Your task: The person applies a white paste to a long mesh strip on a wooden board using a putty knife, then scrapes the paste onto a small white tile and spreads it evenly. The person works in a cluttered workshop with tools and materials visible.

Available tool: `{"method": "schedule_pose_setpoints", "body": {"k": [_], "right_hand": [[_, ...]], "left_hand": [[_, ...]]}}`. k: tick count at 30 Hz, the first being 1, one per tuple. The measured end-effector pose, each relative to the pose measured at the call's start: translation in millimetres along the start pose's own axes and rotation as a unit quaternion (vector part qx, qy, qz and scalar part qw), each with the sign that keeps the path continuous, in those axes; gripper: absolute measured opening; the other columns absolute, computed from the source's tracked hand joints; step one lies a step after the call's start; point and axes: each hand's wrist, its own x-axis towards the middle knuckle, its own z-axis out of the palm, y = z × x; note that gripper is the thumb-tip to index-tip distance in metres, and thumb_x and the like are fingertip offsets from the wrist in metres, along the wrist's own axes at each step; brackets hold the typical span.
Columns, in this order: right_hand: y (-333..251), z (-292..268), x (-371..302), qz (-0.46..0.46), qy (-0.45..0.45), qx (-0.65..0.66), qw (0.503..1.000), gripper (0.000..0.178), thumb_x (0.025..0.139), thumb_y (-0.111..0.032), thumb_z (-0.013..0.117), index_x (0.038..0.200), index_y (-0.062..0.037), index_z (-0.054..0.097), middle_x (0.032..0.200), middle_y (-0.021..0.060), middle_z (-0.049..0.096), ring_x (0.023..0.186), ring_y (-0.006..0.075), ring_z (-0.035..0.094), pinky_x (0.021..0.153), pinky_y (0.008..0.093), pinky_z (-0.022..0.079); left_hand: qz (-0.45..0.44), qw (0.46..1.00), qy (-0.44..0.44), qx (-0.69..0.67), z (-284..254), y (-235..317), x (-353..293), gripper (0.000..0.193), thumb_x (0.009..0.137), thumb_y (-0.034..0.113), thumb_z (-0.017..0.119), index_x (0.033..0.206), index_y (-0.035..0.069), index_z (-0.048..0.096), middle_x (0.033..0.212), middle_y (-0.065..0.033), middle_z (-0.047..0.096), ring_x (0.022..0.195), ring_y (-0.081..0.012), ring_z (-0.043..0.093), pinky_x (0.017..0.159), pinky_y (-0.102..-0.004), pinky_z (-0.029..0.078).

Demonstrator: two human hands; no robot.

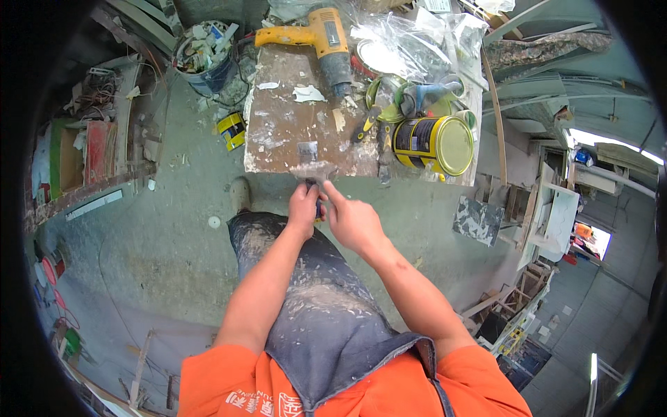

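A wide, grey metal scraper (316,169), its blade blurred, is held at the front edge of the paint-flecked brown table (274,128). Its handle appears to be enclosed by the left hand (303,210); the forefinger of the right hand (353,221) is extended to the blade, and whether anything is gripped by its curled fingers cannot be told. Should the blade slip or be turned, that fingertip could be nicked. If the table's edge were struck, the grip could be jarred loose. The slim tool with a yellow-and-black handle (385,133), projecting over the edge, could be knocked down by a stray forearm. The yellow-and-black cylindrical tin (431,144), seemingly on its side, could be set rolling by a bump.
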Motion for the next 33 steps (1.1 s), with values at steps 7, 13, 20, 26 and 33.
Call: {"method": "schedule_pose_setpoints", "body": {"k": [7,13,20,26,33], "right_hand": [[-8.0,-6.1,36.1,0.018,0.016,0.006,1.0,0.052,0.092,-0.017,0.056,0.144,-0.012,0.054,0.084,0.0263,0.07,0.077,0.0437,0.069,0.071,0.0548,0.055],[-15.3,-7.9,57.2,0.057,0.029,-0.015,0.998,0.05,0.093,-0.019,0.055,0.143,-0.0165,0.056,0.093,0.0279,0.071,0.085,0.0445,0.07,0.076,0.0531,0.056],[4.5,-44.1,13.6,0.046,0.028,0.274,0.96,0.052,0.099,-0.022,0.052,0.151,-0.0181,0.05,0.077,0.0129,0.066,0.055,0.0242,0.062,0.051,0.0381,0.052],[-54.7,-93.9,-45.2,0.09,-0.145,0.487,0.857,0.047,0.102,-0.023,0.051,0.149,-0.0174,0.052,0.07,0.002,0.059,0.045,0.0087,0.05,0.042,0.0264,0.044],[-105.3,-119.4,-30.1,0.015,0.056,0.536,0.842,0.041,0.106,-0.027,0.051,0.145,-0.0163,0.056,0.071,0.0017,0.062,0.046,0.0074,0.051,0.039,0.0248,0.039]], "left_hand": [[-0.013,0.999,-0.04,-0.007,-10.6,5.9,1.0,0.016,0.103,0.023,0.053,0.099,0.007,0.054,0.082,-0.0054,0.06,0.055,-0.0143,0.056,0.044,-0.0326,0.045],[-0.016,0.999,-0.035,0.024,-13.8,-2.3,2.7,0.021,0.102,0.026,0.056,0.097,0.006,0.052,0.082,-0.0068,0.058,0.055,-0.0166,0.057,0.044,-0.0343,0.045],[-0.071,0.996,-0.027,-0.053,-13.5,72.5,-58.0,0.031,0.104,0.041,0.055,0.098,0.012,0.053,0.067,-0.0008,0.053,0.049,-0.0146,0.053,0.041,-0.0316,0.042],[0.011,0.994,-0.112,0.012,-47.2,146.4,-102.4,0.037,0.106,0.048,0.048,0.092,0.014,0.049,0.06,0.001,0.046,0.043,-0.0106,0.045,0.032,-0.0287,0.034],[0.095,0.985,-0.1,0.103,-34.4,201.7,-170.4,0.032,0.107,0.04,0.05,0.091,0.011,0.052,0.059,-0.0007,0.049,0.042,-0.0117,0.047,0.036,-0.0281,0.036]]}}
